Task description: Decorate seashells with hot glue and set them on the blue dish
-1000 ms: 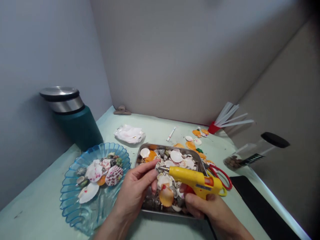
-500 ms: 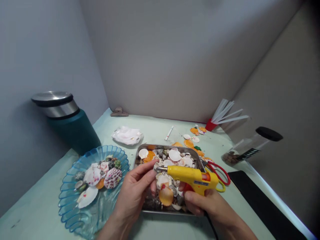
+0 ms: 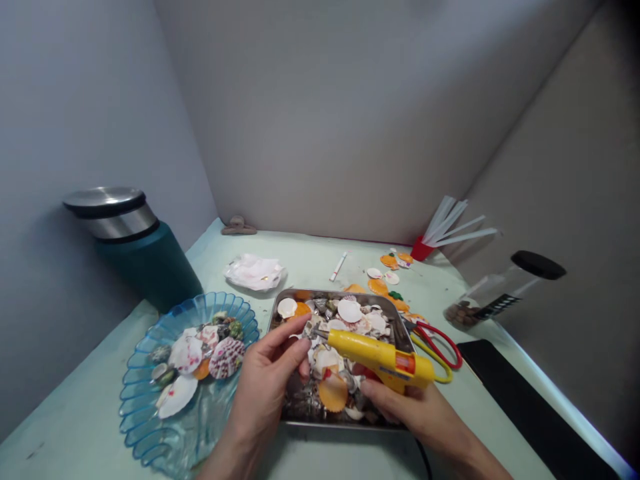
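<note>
My right hand (image 3: 395, 400) grips a yellow hot glue gun (image 3: 373, 350) with a black cord, its metal nozzle pointing left. My left hand (image 3: 273, 370) is curled in a pinch, thumb and index fingertips near the nozzle. Whatever sits between these tips is too small to make out. Beneath both hands lies a metal tray (image 3: 345, 425) full of white, orange and grey seashells, including an orange scallop shell (image 3: 333, 393). To the left of my left hand, a blue scalloped glass plate (image 3: 135, 400) bears a pile of shells, among them a purple-speckled scallop shell (image 3: 227, 357).
A teal bottle (image 3: 150, 260) stands behind the plate. Farther back are a white plastic bundle (image 3: 255, 272), a white stick (image 3: 339, 267) and loose orange shells (image 3: 378, 287). On the right are red-handled scissors (image 3: 450, 347), glue sticks (image 3: 450, 223) in a red cup, a jar (image 3: 480, 300) and a black strip (image 3: 525, 407).
The glue gun's rear has dipped and its nozzle has shifted slightly left and up, tilting the gun. My left hand has moved slightly left, its thumb and index finger looking a little farther apart.
</note>
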A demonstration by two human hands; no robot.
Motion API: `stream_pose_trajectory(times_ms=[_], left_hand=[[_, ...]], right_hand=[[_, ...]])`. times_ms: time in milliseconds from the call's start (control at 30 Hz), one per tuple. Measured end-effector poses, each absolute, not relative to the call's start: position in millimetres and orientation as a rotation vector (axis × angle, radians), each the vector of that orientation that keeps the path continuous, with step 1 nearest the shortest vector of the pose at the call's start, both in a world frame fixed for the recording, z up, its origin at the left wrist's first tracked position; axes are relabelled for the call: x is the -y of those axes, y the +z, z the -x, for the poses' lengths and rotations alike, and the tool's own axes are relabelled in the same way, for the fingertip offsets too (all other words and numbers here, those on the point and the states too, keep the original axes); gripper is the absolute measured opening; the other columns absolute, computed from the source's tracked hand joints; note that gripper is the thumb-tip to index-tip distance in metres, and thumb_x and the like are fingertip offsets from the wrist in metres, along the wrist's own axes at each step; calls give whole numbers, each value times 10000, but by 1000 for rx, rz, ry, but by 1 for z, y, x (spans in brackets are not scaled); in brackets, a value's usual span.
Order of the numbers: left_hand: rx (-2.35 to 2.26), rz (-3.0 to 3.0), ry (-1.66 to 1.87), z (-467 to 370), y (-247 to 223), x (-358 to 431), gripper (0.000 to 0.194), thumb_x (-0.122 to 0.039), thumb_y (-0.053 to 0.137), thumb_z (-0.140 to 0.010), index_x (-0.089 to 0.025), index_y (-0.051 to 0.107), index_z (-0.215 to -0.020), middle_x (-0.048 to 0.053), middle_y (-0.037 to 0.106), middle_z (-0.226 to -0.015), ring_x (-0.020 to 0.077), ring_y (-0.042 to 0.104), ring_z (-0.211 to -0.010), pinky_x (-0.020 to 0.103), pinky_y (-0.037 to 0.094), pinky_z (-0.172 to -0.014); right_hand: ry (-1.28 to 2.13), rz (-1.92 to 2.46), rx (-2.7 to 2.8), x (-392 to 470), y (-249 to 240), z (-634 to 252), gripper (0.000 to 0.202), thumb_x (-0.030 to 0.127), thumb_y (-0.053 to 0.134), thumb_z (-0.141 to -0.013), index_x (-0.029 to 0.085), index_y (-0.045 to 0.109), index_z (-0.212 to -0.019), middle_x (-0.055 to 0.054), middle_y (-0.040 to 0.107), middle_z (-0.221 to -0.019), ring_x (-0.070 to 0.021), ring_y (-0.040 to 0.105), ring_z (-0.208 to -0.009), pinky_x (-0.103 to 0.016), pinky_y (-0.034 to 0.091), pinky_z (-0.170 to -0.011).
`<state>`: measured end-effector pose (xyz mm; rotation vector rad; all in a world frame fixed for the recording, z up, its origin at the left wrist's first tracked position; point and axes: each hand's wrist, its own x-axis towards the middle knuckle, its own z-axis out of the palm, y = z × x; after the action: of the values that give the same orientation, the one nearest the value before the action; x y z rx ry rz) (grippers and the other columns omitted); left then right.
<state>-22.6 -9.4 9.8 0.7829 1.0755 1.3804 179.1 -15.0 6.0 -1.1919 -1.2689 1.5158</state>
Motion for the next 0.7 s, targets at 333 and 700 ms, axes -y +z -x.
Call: stream_pose_trajectory(times_ms=[333, 700], left_hand=[[-1180, -946, 1484, 21, 11, 11, 287, -233, 738, -724, -240, 755, -1010, 15, 662, -796, 74, 515, -483, 230, 419, -518], [-1014, -750, 1400, 22, 8, 11, 374, -263, 732, -752, -189, 695, -1117, -38, 549, -489, 74, 452, -489, 196, 363, -533]], right_hand=[[1600, 1155, 1336, 10, -2, -186, 291, 377, 760, -752, 211, 737, -990, 7, 623, -629, -135, 554, -534, -241, 487, -486], [1535, 1141, 1281, 15, 4, -179, 286, 359, 773, -730, 210, 745, -973, 0, 656, -653, -184, 635, -657, -295, 545, -621]])
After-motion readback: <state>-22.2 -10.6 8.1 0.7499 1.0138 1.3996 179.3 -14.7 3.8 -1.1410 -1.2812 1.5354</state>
